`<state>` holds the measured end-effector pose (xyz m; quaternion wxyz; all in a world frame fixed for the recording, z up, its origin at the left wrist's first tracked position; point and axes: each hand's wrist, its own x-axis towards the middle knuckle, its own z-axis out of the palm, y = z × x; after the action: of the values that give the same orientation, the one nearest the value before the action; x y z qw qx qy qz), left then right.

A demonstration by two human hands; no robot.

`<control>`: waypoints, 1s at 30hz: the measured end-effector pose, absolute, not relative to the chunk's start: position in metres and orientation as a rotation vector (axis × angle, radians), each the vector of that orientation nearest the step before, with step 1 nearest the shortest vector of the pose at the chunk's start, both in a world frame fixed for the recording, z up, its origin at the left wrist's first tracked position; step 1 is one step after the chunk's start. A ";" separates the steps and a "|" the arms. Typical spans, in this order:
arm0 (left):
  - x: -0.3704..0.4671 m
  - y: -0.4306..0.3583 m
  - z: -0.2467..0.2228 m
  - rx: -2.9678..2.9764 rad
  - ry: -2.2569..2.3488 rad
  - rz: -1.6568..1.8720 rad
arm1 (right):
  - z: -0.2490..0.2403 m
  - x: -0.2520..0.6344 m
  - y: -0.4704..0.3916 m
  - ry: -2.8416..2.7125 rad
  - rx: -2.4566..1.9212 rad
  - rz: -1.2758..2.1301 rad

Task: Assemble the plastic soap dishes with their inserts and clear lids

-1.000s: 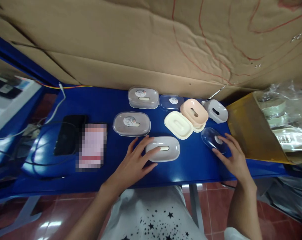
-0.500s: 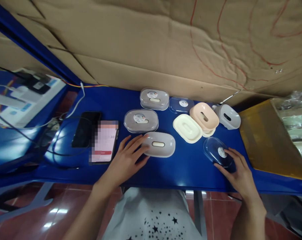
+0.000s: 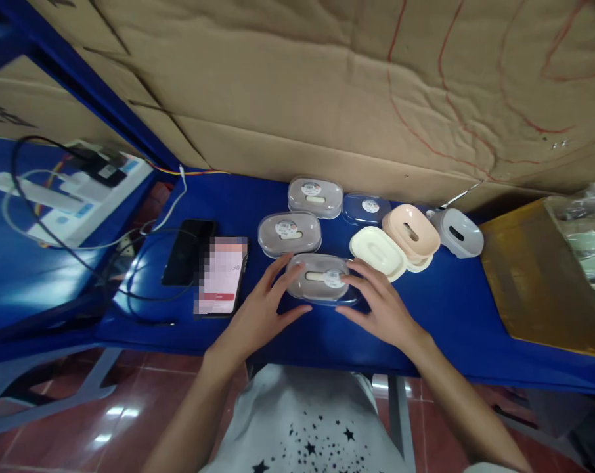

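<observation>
A grey oval soap dish [image 3: 305, 289] with a pale slot lies in front of me, a clear lid [image 3: 347, 295] with a round white sticker over it. My right hand [image 3: 383, 305] grips the lid's right end, thumb in front and fingers behind. At the left end my left hand [image 3: 263, 309] has its fingertips on the dish and lid edge, its thumb at the front. Whether the lid is fully seated I cannot tell. Just behind sit two lidded grey dishes, a nearer one [image 3: 272, 243] and a farther one [image 3: 322, 200].
Behind on the right are a loose clear lid [image 3: 359, 209], a cream tray [image 3: 376, 253], a peach dish [image 3: 413, 226] and a grey dish [image 3: 462, 233]. Two phones, one lit [image 3: 223, 272] and one dark [image 3: 184, 253], lie left among cables. A cardboard box [image 3: 514, 269] stands right.
My right hand has carried the clear lid leftward from the table's right side onto the grey dish. My left hand stays at the dish's left end. The view has shifted slightly.
</observation>
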<state>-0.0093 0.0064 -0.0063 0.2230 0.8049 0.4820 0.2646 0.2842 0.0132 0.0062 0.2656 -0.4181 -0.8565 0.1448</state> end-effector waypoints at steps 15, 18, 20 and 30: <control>-0.009 0.011 -0.018 2.256 1.359 0.785 | -0.004 0.273 0.039 -2.466 -1.029 0.367; -0.007 0.009 -0.018 2.275 1.363 0.790 | -0.010 0.273 0.035 -2.502 -1.016 0.265; -0.007 0.008 -0.019 2.289 1.358 0.812 | -0.013 0.272 0.032 -2.522 -1.023 0.209; -0.012 0.004 -0.027 2.237 1.355 0.959 | -0.013 0.269 0.030 -2.574 -0.983 0.246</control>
<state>-0.0123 0.0040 -0.0274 0.1767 0.7904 0.4788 0.3389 0.2689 0.0298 -0.0128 0.1864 -0.3491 -0.9142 0.0873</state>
